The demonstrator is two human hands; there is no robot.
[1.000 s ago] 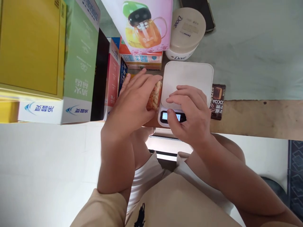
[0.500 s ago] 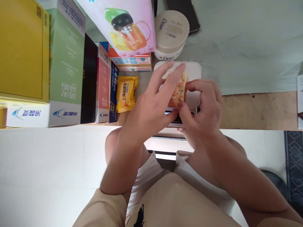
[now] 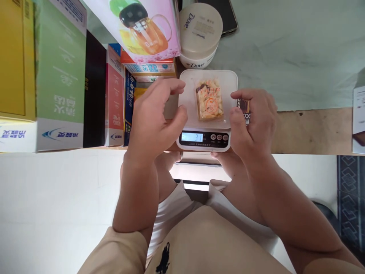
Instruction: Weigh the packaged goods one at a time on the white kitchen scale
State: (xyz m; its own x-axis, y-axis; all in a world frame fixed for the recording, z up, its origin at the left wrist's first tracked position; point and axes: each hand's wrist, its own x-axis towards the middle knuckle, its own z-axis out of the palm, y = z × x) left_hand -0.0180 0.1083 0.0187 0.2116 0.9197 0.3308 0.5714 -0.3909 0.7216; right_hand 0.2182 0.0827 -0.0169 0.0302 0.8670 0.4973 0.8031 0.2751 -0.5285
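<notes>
A clear-wrapped snack bar (image 3: 211, 99) with orange print lies on the white plate of a digital kitchen scale (image 3: 186, 114). The lit display (image 3: 192, 137) seems to read 31. My left hand (image 3: 156, 120) is at the scale's left edge, thumb and fingers curved apart with nothing between them. At the opposite edge, my right hand (image 3: 253, 120) has its index finger and thumb apart, clear of the snack bar. A small dark packet (image 3: 244, 108) shows beside the scale between that finger and thumb, mostly hidden by the hand.
A Dove jar (image 3: 201, 34) stands behind the scale, with a dark phone (image 3: 228, 17) beyond. At left stand a pink teapot box (image 3: 145, 30), a green toothpaste box (image 3: 61, 68) and a yellow box (image 3: 17, 61). The wooden table edge (image 3: 310, 133) runs in front.
Both hands have let go of the snack bar and drawn apart to either side, leaving it on the scale. The display has come into sight. The view has shifted slightly.
</notes>
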